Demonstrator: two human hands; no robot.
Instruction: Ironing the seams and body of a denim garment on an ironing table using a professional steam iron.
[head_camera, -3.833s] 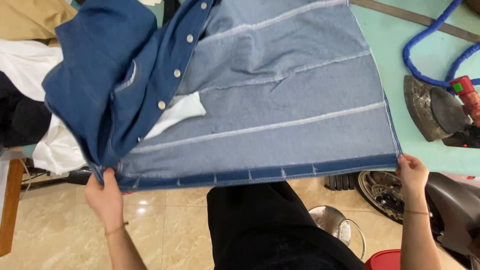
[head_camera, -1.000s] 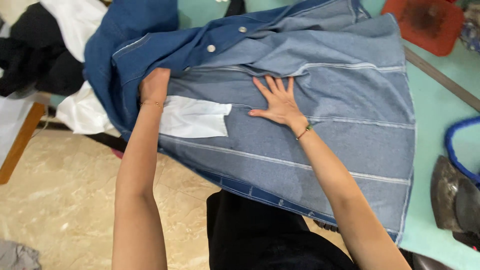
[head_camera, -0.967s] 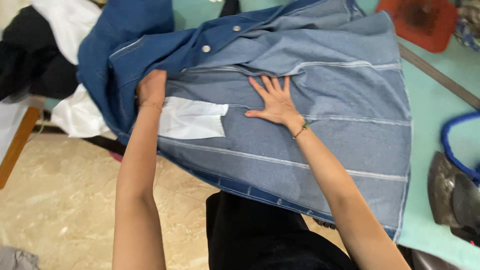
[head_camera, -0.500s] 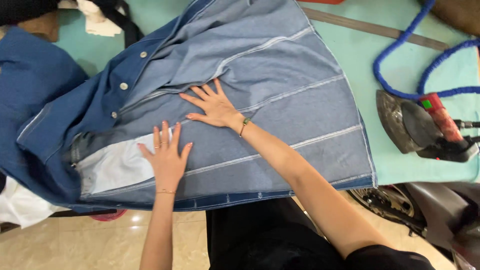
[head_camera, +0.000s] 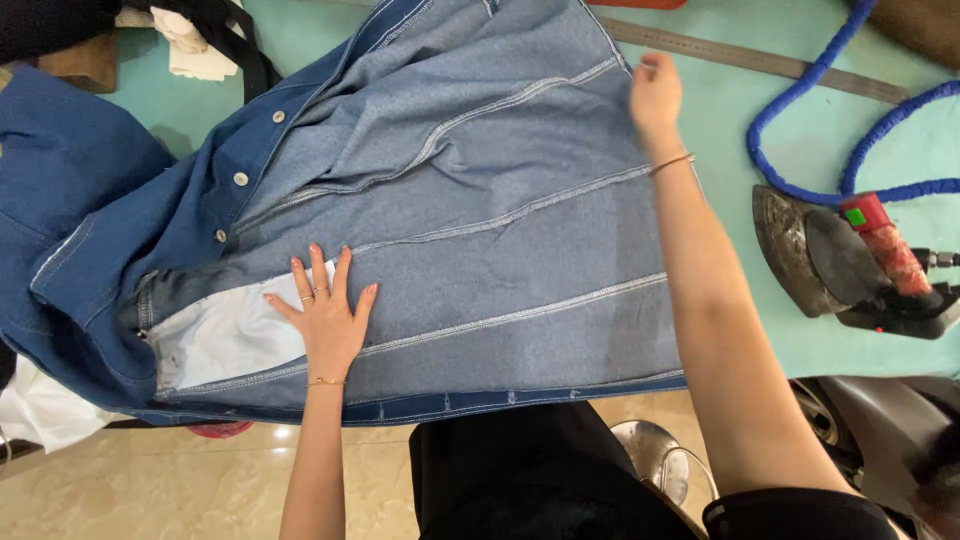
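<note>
Head view: left hand (head_camera: 325, 320) flat, fingers spread, on denim garment (head_camera: 480, 200); white lining (head_camera: 225, 335) beside it. Right hand (head_camera: 655, 92) loosely open at garment's far edge; iron (head_camera: 840, 262) and blue hose (head_camera: 800, 130) to its right.

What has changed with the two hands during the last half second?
The right hand lifted off the middle of the denim garment and moved out to its far right edge. The left hand stays flat by the white pocket lining. The iron is unmoved.
</note>
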